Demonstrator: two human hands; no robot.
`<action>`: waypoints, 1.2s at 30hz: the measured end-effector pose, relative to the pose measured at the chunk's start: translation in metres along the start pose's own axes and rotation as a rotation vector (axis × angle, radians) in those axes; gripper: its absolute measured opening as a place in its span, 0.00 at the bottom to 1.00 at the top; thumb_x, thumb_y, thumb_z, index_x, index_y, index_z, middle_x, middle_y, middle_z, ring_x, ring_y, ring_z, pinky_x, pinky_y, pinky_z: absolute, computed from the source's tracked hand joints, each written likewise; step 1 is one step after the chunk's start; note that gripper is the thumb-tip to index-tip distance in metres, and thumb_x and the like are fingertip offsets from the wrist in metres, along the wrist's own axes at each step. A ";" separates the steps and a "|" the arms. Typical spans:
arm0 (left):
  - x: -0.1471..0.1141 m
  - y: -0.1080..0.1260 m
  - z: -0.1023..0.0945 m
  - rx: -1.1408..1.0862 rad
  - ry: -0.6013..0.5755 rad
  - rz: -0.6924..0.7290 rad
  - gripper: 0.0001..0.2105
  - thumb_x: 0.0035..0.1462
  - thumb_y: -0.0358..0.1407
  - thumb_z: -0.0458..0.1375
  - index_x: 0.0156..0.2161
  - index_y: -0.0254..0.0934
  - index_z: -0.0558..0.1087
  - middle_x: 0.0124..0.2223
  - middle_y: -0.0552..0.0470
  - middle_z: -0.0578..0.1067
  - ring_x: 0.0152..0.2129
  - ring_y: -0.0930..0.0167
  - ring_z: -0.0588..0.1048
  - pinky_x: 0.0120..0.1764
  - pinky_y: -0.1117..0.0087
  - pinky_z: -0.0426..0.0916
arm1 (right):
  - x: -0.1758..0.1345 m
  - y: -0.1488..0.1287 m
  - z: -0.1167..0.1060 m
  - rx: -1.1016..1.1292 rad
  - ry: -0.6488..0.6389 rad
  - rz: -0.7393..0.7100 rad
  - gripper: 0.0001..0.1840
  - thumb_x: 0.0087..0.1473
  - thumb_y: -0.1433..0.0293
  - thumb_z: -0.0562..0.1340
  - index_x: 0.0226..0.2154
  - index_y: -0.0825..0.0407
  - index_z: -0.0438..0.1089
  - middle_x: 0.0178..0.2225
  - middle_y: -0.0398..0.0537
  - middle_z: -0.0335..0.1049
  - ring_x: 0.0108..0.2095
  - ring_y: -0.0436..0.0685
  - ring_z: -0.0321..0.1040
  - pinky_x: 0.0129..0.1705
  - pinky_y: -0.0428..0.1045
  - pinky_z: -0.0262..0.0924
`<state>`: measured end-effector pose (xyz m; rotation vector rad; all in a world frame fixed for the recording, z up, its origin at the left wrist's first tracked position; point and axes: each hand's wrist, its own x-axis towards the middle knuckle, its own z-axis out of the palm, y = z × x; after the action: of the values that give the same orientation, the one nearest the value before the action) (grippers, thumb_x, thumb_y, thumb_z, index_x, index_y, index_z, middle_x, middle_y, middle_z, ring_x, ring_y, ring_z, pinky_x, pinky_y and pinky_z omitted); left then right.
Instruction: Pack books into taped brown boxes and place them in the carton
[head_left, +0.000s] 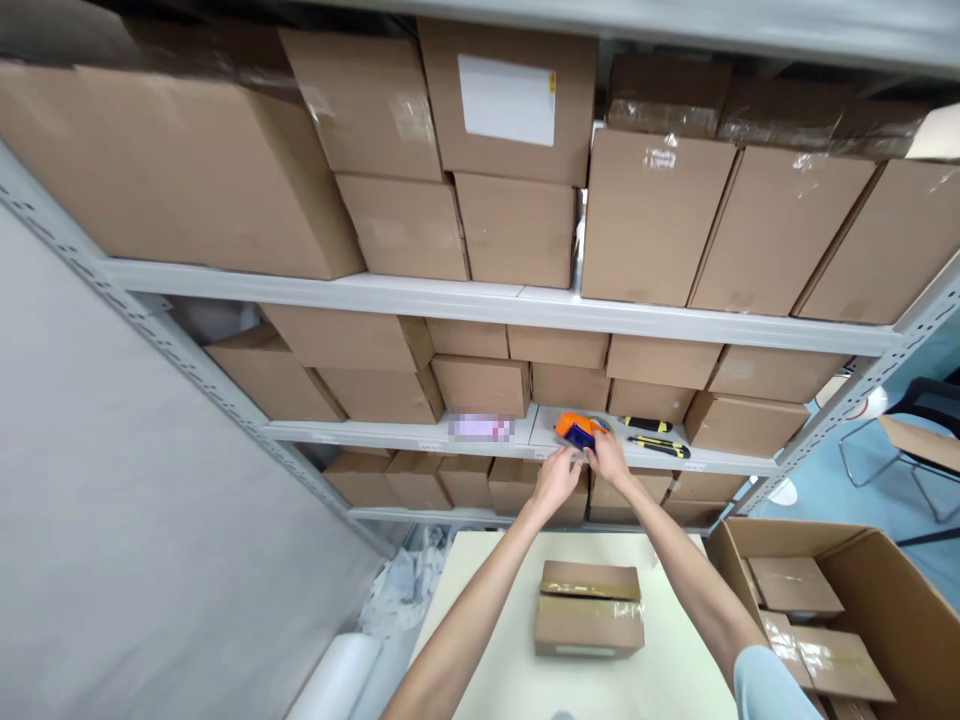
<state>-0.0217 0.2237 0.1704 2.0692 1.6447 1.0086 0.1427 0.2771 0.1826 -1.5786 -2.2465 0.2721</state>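
My right hand [609,458] grips an orange and dark blue tape dispenser [576,430] at the front edge of a shelf. Close below the dispenser's near end is my left hand [556,480], its fingertips drawn together; whatever they pinch is too small to make out. Just right of the dispenser, yellow and black box cutters [660,446] lie on the shelf. On the pale table [495,620] beneath my arms sits a small cardboard box [589,625], with tape along its top and a dark gap along the seam.
Rows of brown cartons [517,230] fill the grey metal rack [360,292] ahead. A large open carton [900,600] with smaller taped boxes stands right of the table. White rolls [337,680] stand at the lower left. Behind the rack's right post is a chair [919,440].
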 end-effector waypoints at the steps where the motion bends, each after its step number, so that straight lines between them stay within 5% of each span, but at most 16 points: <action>1: -0.011 0.001 0.004 -0.058 -0.012 -0.036 0.09 0.67 0.29 0.60 0.49 0.40 0.79 0.49 0.43 0.84 0.48 0.58 0.84 0.54 0.55 0.78 | -0.013 0.002 0.005 0.102 0.036 -0.001 0.19 0.65 0.68 0.60 0.57 0.54 0.71 0.52 0.63 0.79 0.54 0.69 0.75 0.61 0.61 0.65; 8: -0.125 0.023 0.032 -0.419 -0.129 -0.206 0.06 0.67 0.35 0.60 0.46 0.39 0.78 0.43 0.45 0.85 0.39 0.62 0.85 0.47 0.61 0.80 | -0.153 -0.001 0.038 0.770 0.078 0.146 0.19 0.62 0.51 0.64 0.44 0.48 0.68 0.40 0.49 0.77 0.40 0.62 0.74 0.46 0.55 0.70; 13: -0.201 0.035 0.043 -0.517 -0.315 -0.281 0.15 0.66 0.30 0.57 0.56 0.39 0.77 0.45 0.46 0.84 0.40 0.63 0.84 0.49 0.61 0.80 | -0.238 -0.008 0.056 0.878 -0.042 0.382 0.20 0.57 0.51 0.67 0.42 0.48 0.66 0.38 0.45 0.73 0.39 0.60 0.71 0.46 0.54 0.70; 18: -0.245 0.039 0.058 -0.466 -0.345 -0.339 0.21 0.67 0.33 0.59 0.64 0.39 0.74 0.51 0.42 0.80 0.45 0.61 0.82 0.52 0.59 0.80 | -0.276 -0.014 0.068 0.947 -0.083 0.515 0.29 0.59 0.44 0.67 0.48 0.49 0.68 0.44 0.50 0.76 0.45 0.61 0.73 0.51 0.56 0.70; 23: -0.248 0.029 0.049 -0.662 -0.415 -0.418 0.23 0.67 0.46 0.65 0.62 0.38 0.76 0.52 0.41 0.80 0.41 0.64 0.83 0.46 0.61 0.82 | -0.289 -0.012 0.064 1.020 -0.142 0.498 0.34 0.57 0.38 0.68 0.47 0.49 0.71 0.42 0.51 0.77 0.43 0.62 0.74 0.50 0.57 0.72; 29: -0.211 0.017 0.006 -0.716 -0.230 -0.448 0.27 0.69 0.55 0.61 0.61 0.36 0.76 0.59 0.39 0.80 0.52 0.63 0.81 0.56 0.60 0.77 | -0.302 -0.013 0.043 0.995 -0.233 0.425 0.35 0.60 0.41 0.69 0.55 0.49 0.70 0.47 0.52 0.78 0.45 0.62 0.75 0.51 0.58 0.74; 36: -0.188 0.025 -0.024 -0.644 -0.360 -0.335 0.24 0.68 0.57 0.61 0.49 0.37 0.84 0.49 0.44 0.83 0.46 0.63 0.81 0.49 0.63 0.78 | -0.316 -0.018 0.029 0.858 -0.329 0.350 0.31 0.63 0.47 0.69 0.58 0.49 0.70 0.50 0.54 0.79 0.48 0.64 0.76 0.53 0.59 0.73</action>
<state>-0.0375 0.0353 0.1405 1.3946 1.2143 0.8405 0.2088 -0.0228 0.1008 -1.4547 -1.6290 1.4524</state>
